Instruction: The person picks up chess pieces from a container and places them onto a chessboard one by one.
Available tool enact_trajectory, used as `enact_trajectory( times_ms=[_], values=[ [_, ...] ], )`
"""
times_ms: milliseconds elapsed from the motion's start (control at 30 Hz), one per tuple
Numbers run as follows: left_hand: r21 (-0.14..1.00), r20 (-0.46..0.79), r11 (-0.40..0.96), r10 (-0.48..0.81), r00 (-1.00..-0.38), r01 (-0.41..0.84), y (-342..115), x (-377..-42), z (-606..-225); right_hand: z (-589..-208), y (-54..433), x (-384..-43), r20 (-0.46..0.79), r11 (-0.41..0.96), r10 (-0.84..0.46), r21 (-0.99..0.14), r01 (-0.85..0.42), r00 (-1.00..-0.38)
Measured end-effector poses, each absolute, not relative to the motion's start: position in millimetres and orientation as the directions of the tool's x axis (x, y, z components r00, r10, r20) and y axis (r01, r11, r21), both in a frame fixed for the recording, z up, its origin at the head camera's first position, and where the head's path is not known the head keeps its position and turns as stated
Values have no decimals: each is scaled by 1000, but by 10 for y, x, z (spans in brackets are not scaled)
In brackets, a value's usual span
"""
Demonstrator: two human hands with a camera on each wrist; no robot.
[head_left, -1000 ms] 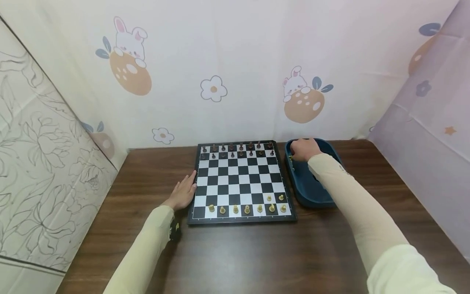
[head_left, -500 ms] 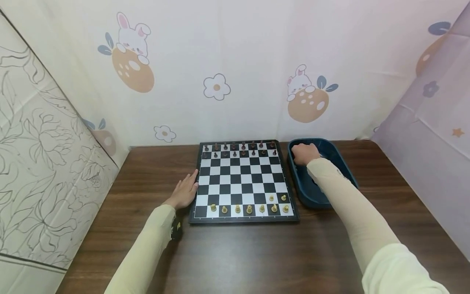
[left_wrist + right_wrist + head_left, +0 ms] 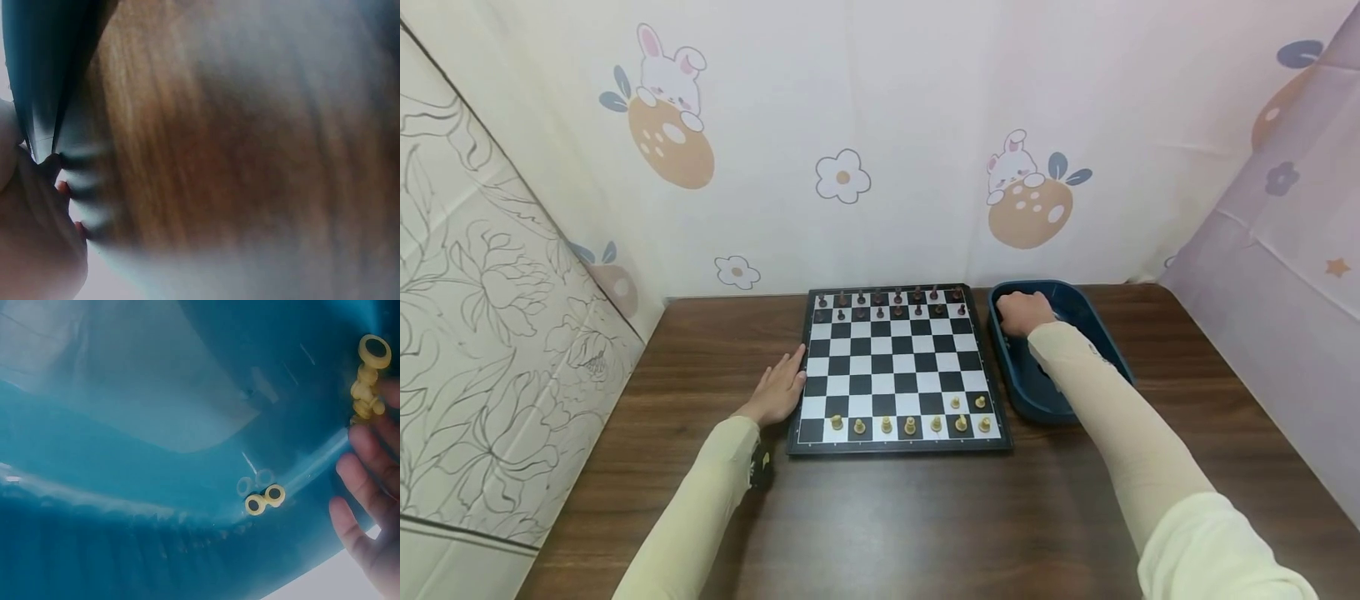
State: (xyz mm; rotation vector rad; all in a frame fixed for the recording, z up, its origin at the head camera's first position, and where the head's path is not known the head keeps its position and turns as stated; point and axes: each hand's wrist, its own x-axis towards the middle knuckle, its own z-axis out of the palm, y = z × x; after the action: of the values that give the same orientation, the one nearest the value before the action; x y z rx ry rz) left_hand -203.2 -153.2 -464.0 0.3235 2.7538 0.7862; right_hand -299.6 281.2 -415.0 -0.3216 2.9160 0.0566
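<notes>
A black-and-white chessboard [image 3: 880,364] lies on the table. Dark chess pieces [image 3: 898,297] fill its two far rows; pale yellow chess pieces [image 3: 910,426] stand along the near row, and two more are in front at the right. My left hand [image 3: 772,393] rests flat with straight fingers against the board's left edge. Inside the blue tray [image 3: 1037,400] right of the board is my right hand [image 3: 1024,313]. In the right wrist view, its loosely extended fingers [image 3: 359,475] touch or nearly touch a clump of yellow chess pieces [image 3: 364,387]; the thumb is out of sight.
Two more yellow pieces [image 3: 265,499] lie together at the tray's inner edge in the right wrist view. The brown wooden table [image 3: 880,525] runs back to a patterned curtain [image 3: 910,100]. Patterned panels stand at left and right.
My right hand has shifted slightly downward inside the tray, then holds nearly still. The whole head view has moved a little. My left hand and the board's pieces stay as they were.
</notes>
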Motion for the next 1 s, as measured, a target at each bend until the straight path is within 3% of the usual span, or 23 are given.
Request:
enact_trajectory(
  times_ms=[400,667,1000],
  values=[
    [552,-193,824,275,-942,128,-1533,-2025,-4645,-4083,2848,-2927,-237,973,-231,-28,-231,-944],
    [549,-192,827,269,-944,124,-1497,-1986,-4658,-4168,2865,-2908,-219,973,-227,-4,-232,-949],
    [524,-173,838,283,-943,155,-1525,-2007,-4634,-3956,2847,-2864,-177,971,-233,16,-239,-956]
  ],
)
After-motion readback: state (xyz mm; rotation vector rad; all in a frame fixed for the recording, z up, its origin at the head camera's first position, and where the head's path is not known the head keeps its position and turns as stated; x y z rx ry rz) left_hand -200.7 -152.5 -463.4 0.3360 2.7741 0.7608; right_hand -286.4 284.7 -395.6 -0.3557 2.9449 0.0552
